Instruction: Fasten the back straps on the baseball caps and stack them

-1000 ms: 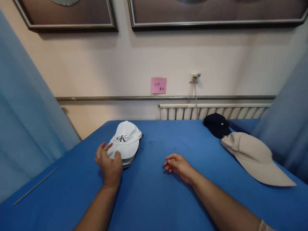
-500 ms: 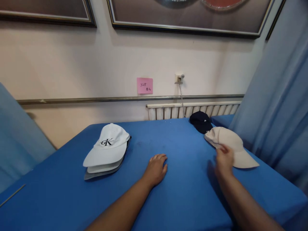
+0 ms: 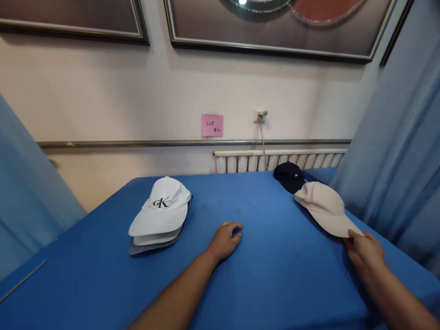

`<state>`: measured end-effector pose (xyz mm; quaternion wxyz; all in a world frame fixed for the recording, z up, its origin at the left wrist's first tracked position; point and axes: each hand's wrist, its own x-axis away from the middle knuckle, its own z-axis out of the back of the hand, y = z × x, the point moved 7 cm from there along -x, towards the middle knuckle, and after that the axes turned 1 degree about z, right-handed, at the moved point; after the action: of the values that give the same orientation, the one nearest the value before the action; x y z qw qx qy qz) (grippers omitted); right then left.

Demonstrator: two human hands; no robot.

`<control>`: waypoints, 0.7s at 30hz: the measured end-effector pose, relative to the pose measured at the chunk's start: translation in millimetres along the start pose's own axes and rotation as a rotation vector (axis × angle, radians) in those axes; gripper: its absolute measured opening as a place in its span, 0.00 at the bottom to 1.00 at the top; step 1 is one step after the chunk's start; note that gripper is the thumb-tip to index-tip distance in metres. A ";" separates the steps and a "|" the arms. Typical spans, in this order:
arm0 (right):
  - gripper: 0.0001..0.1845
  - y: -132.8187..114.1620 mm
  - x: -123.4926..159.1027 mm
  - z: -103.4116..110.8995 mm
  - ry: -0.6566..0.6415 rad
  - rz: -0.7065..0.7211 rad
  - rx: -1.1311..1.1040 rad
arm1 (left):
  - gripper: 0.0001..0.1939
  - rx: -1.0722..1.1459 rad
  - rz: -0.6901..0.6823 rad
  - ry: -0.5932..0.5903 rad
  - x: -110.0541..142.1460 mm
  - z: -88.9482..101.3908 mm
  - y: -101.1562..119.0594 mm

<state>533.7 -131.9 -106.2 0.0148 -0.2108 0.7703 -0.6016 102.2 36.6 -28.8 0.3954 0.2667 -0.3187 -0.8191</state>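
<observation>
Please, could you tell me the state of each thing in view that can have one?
Beige cap: crown up, brim held.
Right hand: closed on that brim.
Left hand: empty, fingers loosely curled.
White cap: topmost in a stack.
Dark cap: lying beyond the beige cap.
Pink note: stuck to the wall.
Plug: plugged in.

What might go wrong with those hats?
The right hand holds the beige cap only near the tip of its brim, so it might slip loose. The dark cap sits close behind and might get nudged. The stacked caps don't line up neatly, so a bump might topple them.
</observation>
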 end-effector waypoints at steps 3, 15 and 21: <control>0.36 14.9 30.8 -18.1 -0.061 -0.056 -0.098 | 0.17 0.338 0.137 0.112 -4.3 8.1 -18.6; 0.14 37.6 112.5 -203.8 -0.544 -0.023 0.175 | 0.30 1.424 0.444 -0.025 4.6 28.5 -37.1; 0.14 20.3 93.5 -214.8 -0.352 0.215 0.331 | 0.13 1.222 0.413 0.160 -1.1 30.2 -51.4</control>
<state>382.9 37.6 -44.3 0.2468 -0.2238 0.6651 -0.6683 57.5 71.8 -46.5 0.3444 0.4372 -0.7414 -0.3750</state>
